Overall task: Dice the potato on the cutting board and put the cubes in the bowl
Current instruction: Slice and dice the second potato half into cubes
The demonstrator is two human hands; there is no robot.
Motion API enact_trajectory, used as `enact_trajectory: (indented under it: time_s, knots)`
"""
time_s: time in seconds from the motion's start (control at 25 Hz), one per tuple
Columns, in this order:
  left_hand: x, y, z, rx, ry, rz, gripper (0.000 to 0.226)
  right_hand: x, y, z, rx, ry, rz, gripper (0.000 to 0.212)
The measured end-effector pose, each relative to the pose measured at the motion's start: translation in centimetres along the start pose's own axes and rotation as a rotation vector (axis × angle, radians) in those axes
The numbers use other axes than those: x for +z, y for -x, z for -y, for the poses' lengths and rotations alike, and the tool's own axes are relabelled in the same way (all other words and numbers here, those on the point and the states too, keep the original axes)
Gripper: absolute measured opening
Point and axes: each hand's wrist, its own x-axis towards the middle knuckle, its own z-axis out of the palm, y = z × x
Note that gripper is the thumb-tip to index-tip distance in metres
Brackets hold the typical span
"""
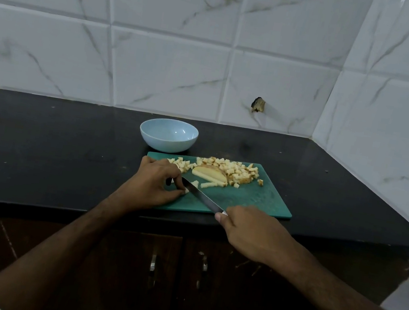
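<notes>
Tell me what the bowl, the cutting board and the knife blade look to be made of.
Bowl: glossy pale blue, with a bright highlight inside; ceramic or melamine, cannot tell which.
Cutting board: matte green, thin and flat; probably plastic.
Knife blade: grey with a bright sheen; most likely steel.

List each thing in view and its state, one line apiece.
bowl: upright, empty
cutting board: flat on counter, holding potato
potato cubes: piled at board's far side
potato slice: uncut, lying flat
left hand: pinching a potato strip
right hand: gripping the knife
knife: blade at the strip
</notes>
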Motion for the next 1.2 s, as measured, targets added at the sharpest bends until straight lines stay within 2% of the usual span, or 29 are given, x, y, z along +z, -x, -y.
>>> enact_trajectory:
  time_s: [0.2, 0.4, 0.56, 0.64, 0.76, 0.84, 0.96, 1.2]
  knots:
    - [0.1, 0.1, -0.2, -0.01, -0.062, -0.022, 0.014, 0.0, -0.3, -0.2, 0.014, -0.015, 0.068, 0.04]
    - [0.2, -0.1, 0.0, -0.102, -0.144, -0.043, 0.013, -3.3, 0.6, -1.8, 0.02, 0.031, 0.154, 0.041]
    - [0.3, -0.4, 0.5, -0.11, -0.112, -0.012, 0.006, -5.3, 0.0, -4.4, 0.028, 0.032, 0.012, 0.042]
    - [0.3, -0.9, 0.6, -0.063, -0.119, 0.05, 0.009, -5.2, -0.9, -5.7, 0.04, -0.114, -0.076, 0.044]
    - [1.1, -2.7, -0.6, 0.061, -0.132, 0.139, 0.026, -3.9, -3.0, -6.1, 0.073, -0.575, -0.162, 0.044]
    - [2.3, -4.1, -1.7, 0.158, -0.174, 0.175, 0.028, -2.7, -4.8, -5.6, 0.07, -0.813, -0.205, 0.043]
    - [3.7, -5.4, -2.4, 0.284, -0.312, 0.142, 0.027, -1.4, -7.0, -4.9, 0.033, -0.938, -0.271, 0.042]
    - [3.3, -5.7, -0.6, 0.238, -0.454, 0.029, 0.026, -0.5, -7.9, -4.9, 0.008, -1.034, -0.289, 0.04]
